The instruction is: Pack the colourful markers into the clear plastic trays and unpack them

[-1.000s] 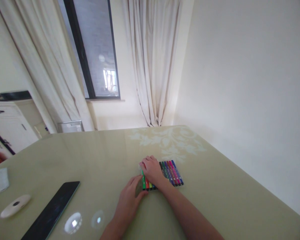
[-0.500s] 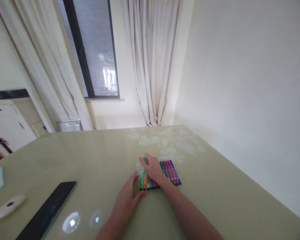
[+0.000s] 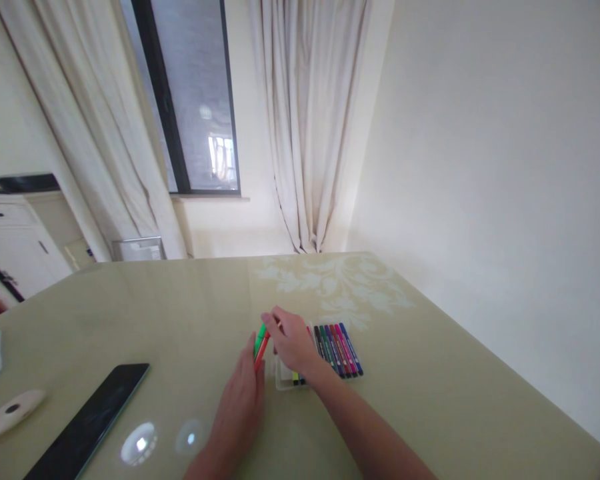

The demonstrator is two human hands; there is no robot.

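Glossy surface [image 3: 180,307], and the right hand [image 3: 295,341] pinches green marker [image 3: 259,340] and orange marker [image 3: 261,353] beside the clear tray [image 3: 287,387]; left hand [image 3: 241,395] at their lower ends, grip unclear: best squeezed lightly, parallel.

I'm remotely viewing markers [image 3: 338,351] lying in a case [image 3: 284,385] on a table [image 3: 190,313], right of a device [image 3: 90,420], before a curtain [image 3: 313,133].
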